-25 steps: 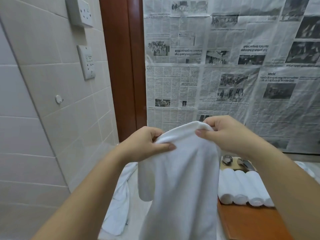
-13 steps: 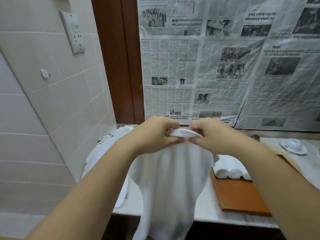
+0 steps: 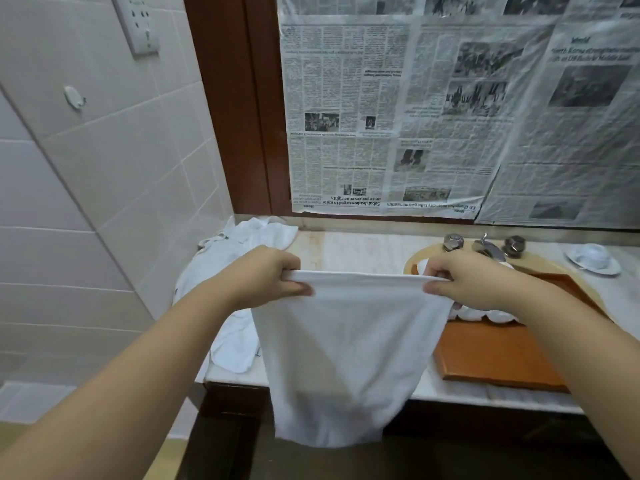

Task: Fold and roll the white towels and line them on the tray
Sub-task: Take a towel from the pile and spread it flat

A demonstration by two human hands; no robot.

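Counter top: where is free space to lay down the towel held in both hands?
Bare marble lies between the towel pile and the tray. The tray's near half is bare; rolled towels crowd its far end.

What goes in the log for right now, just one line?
left hand: pinches towel corner | right hand: pinches other corner | towel: spread, hanging | tray: holds rolled towels | step: folding not begun

Bathroom, tiled wall (image 3: 104,161), marble vanity counter (image 3: 346,247), faucet (image 3: 485,247)
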